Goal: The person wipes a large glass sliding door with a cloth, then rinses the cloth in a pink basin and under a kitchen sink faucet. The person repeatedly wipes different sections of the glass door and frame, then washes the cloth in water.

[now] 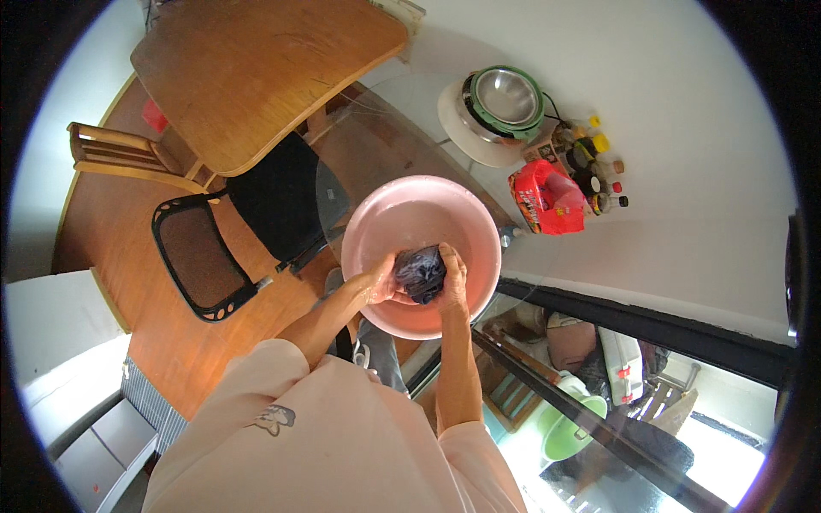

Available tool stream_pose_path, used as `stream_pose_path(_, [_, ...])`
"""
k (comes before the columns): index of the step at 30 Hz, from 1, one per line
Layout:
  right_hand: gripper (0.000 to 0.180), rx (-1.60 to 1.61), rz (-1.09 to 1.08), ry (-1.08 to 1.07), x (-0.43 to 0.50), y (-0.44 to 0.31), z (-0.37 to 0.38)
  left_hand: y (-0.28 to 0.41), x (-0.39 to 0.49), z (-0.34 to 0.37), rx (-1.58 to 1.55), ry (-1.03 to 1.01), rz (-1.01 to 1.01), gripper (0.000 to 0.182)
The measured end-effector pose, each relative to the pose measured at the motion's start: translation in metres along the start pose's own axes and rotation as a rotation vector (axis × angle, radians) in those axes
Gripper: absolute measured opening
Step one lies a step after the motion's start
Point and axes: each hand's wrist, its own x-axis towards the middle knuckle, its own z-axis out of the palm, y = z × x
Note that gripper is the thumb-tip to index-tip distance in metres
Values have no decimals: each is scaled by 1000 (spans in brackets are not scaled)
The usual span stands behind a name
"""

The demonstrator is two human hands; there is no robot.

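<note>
Both of my hands squeeze a bunched dark wet cloth (420, 272) over a pink plastic basin (359, 224). My left hand (383, 282) cups the cloth from the left, its palm turned up. On the other side my right hand (453, 276) presses against it with the fingers curled over the top. Water appears to lie in the basin below the cloth. Its rim rests on what looks like a glass table (391, 128). The cloth is wadded up, so its shape cannot be made out.
A black folding chair (276, 199) and a wooden chair (122, 154) stand left, by a wooden table (269, 70). Beyond the basin are a steel bowl (507, 96), a red plastic package (548, 199) and several bottles (596, 167). A black-framed glass door (564, 410) is at right.
</note>
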Motion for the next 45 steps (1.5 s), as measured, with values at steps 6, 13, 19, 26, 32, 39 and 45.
stream_pose_path(6, [24, 19, 180, 16, -11, -38, 16, 0, -4, 10, -242, -403, -67, 88])
stream_pose_path(13, [34, -146, 68, -197, -8, -52, 24, 10, -12, 26, 127, -308, 69, 74])
stream_pose_path(19, [34, -308, 14, -186, 11, -37, 5, 10, 11, 32, 641, -162, 54, 57])
stream_pose_path(26, [21, -720, -49, 287, 46, 28, -19, -17, 32, 31, 1294, 165, 312, 45])
stream_pose_path(32, [18, -557, 6, 462, 46, 51, -28, -23, 6, 37, 1380, 436, 606, 41])
stream_pose_path(39, [42, 138, 169, -145, -2, -9, -22, 0, -18, 27, 50, -98, 21, 42])
stream_pose_path(45, [44, 237, 37, -382, -9, -44, 13, -2, -33, 52, -219, -477, 5, 47])
